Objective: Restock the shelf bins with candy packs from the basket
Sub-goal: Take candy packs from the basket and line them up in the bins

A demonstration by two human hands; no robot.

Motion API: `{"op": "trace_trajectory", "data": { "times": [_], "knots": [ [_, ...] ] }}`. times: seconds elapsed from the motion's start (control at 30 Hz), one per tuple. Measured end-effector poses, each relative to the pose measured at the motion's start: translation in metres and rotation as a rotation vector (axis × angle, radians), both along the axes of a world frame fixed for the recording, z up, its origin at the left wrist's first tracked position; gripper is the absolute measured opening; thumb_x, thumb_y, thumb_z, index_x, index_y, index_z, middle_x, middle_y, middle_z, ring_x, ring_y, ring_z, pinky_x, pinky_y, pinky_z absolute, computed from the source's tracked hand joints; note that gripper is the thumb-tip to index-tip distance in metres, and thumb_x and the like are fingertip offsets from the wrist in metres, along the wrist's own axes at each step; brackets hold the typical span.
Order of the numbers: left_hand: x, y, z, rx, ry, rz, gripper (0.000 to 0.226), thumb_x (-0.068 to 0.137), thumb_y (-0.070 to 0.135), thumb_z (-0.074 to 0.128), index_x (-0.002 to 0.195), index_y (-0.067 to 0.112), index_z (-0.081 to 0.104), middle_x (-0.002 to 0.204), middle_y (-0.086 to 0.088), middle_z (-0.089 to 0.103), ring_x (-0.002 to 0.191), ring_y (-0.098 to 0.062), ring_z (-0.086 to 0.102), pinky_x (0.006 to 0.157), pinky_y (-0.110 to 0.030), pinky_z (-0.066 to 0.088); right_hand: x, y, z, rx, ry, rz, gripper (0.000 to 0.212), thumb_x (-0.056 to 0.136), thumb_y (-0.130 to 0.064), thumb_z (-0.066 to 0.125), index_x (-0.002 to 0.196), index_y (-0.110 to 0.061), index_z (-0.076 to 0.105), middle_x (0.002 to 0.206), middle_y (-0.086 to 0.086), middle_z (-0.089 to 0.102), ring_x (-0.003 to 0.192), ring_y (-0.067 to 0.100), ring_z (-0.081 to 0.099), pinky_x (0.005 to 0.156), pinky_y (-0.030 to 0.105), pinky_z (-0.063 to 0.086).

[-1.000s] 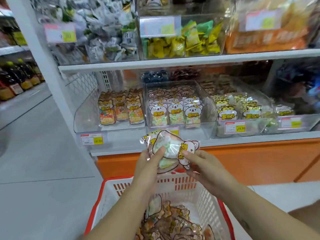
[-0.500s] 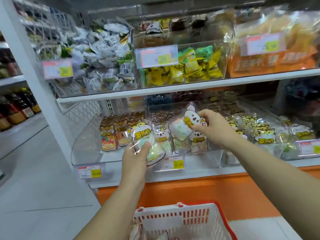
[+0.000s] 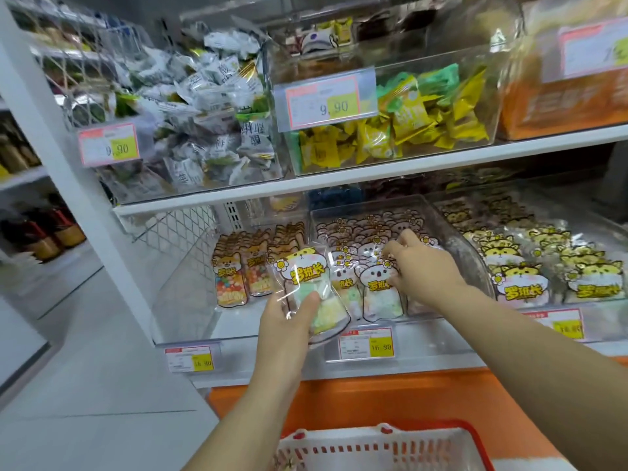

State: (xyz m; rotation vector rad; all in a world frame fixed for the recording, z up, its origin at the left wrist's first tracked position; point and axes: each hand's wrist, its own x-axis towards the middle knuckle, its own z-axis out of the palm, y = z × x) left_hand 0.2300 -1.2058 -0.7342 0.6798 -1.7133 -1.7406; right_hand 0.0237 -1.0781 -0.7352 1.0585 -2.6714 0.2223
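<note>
clear-wrapped candy pack [image 3: 307,283] stands nearly upright, head end up, its lower half pinched by the left hand [image 3: 289,324] before the middle bin [image 3: 455,246]. right of that grip, the right hand [image 3: 421,270] rests among the binned packs [image 3: 377,287]; its hold cannot be told.

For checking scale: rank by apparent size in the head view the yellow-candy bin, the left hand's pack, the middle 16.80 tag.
1. yellow-candy bin
2. pack in the left hand, enlarged by nearness
3. middle 16.80 tag
</note>
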Motion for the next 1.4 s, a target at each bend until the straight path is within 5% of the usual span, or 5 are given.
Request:
{"op": "trace_trajectory", "data": {
  "times": [0.37,0.57,0.87,1.1,1.4],
  "knots": [
    [-0.033,0.027,0.007,0.069,-0.001,-0.149,0.026,0.095,0.019,0.064,0.118,0.03,0.064,0.111,0.007,0.075,0.102,-0.013,0.071,0.09,-0.035,0.054,0.021,0.029,0.021,-0.286,-0.189,0.076,0.033,0.096,-0.033,0.058,0.129,-0.03,0.054,0.128,-0.005,0.05,0.095,0.018,0.062,0.076,0.033,0.051],
    [-0.078,0.081,0.02,-0.099,-0.036,-0.279,0.03,0.09,0.033,0.069,0.118,0.031,0.06,0.107,0.009,0.074,0.092,-0.008,0.07,0.078,-0.031,0.055,0.024,0.096,0.065,-0.875,-0.791,0.169,0.016,0.096,-0.02,0.056,0.11,-0.023,0.063,0.086,-0.009,0.066,0.071,0.012,0.061,0.064,0.024,0.044],
    [-0.156,0.152,0.044,-0.713,-0.072,-0.387,0.013,0.093,0.024,0.067,0.09,0.023,0.054,0.077,0.012,0.051,0.068,-0.002,0.047,0.061,-0.012,0.036,-0.013,0.193,0.057,-0.875,-0.487,-0.065,0.041,0.081,-0.019,0.079,0.116,-0.018,0.057,0.093,0.005,0.069,0.075,0.01,0.061,0.07,0.028,0.048],
    [-0.176,0.153,0.045,-0.823,-0.162,-0.351,0.051,0.084,0.042,0.074,0.126,0.038,0.046,0.086,0.017,0.069,0.096,-0.014,0.066,0.097,-0.045,0.049,-0.031,0.21,0.046,-0.821,-0.503,-0.104,0.035,0.083,-0.026,0.077,0.111,-0.022,0.057,0.087,-0.001,0.066,0.074,0.011,0.061,0.074,0.034,0.05],
    [-0.166,0.155,0.046,-1.178,-0.411,-0.358,0.029,0.092,0.053,0.062,0.118,0.04,0.06,0.095,0.018,0.067,0.116,-0.013,0.057,0.121,-0.057,-0.003,-0.03,0.204,0.025,-0.34,-0.562,-0.111,0.031,0.082,-0.021,0.078,0.095,-0.019,0.049,0.078,-0.003,0.056,0.068,0.013,0.054,0.058,0.029,0.041]
  ]
}}
